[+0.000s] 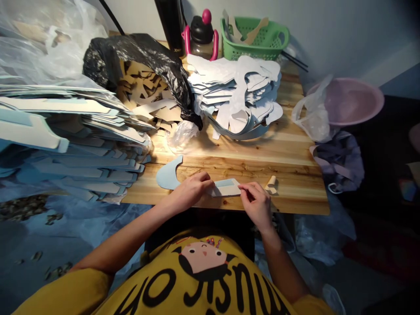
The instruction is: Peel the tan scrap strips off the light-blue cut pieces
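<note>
My left grip (pixel 193 190) is closed over the left end of a flat, pale blue and white rectangular card piece (pixel 226 188), with the fingers curled down on it. My right grip (pixel 256 203) is partly open, its fingertips (pixel 242 188) pinching the card's right end. The card lies low over the near edge of the striped pine tabletop (pixel 262 153), between my two grips, and I can't tell whether it touches the wood.

Just left of my left grip lies a curved, pale blue card cutout (pixel 167 174), flat on the wood. Right of my right grip sits a small, curled tan card scrap (pixel 271 185).

Farther off, a tall, leaning stack of pale blue card shapes (pixel 72 144) runs along the left side. Tan cardboard cutouts (pixel 144 98) spill from a black plastic bag (pixel 141 61), and beside them lies a heap of white-backed card shapes (pixel 232 92). Behind that heap stand a green plastic basket (pixel 252 39) holding tan pieces and a black bottle with pink handles (pixel 200 37). To the right, a pink plastic basin (pixel 352 100) sits partly covered by a white plastic bag (pixel 315 116).
</note>
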The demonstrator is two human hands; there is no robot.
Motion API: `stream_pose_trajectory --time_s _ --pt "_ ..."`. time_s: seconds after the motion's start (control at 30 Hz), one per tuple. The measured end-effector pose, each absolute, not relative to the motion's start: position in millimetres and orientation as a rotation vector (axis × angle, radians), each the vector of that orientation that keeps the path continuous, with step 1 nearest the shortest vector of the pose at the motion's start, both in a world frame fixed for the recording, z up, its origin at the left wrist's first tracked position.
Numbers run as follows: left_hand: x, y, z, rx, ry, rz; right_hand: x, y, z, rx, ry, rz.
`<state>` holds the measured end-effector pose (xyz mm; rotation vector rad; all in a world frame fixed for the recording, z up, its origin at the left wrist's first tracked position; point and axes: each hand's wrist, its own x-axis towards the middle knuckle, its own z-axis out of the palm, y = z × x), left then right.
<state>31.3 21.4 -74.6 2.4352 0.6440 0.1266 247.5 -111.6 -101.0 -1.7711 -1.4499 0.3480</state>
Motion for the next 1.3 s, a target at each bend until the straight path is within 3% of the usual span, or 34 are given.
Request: stream_pose_trajectory --time_s 0.73,0.9,1.03,1.3 --pt "30.9 16.8 -71.4 2.660 0.572 -0.013 244.5 -113.0 -102.1 -1.802 -1.543 0.298" --pt "46.8 -12.3 -65.1 2.890 0.600 0.137 240.5 -113.0 -103.5 -1.834 -1.551 0.261" --pt "65.4 -34.4 -83.0 2.896 0.346 0.256 238.9 -114.0 -105.0 -1.902 -1.539 0.216" --pt "71.7 -40.4 -106.3 2.915 0.381 0.434 242.7 -123.6 -108.2 -1.969 -1.330 -0.069"
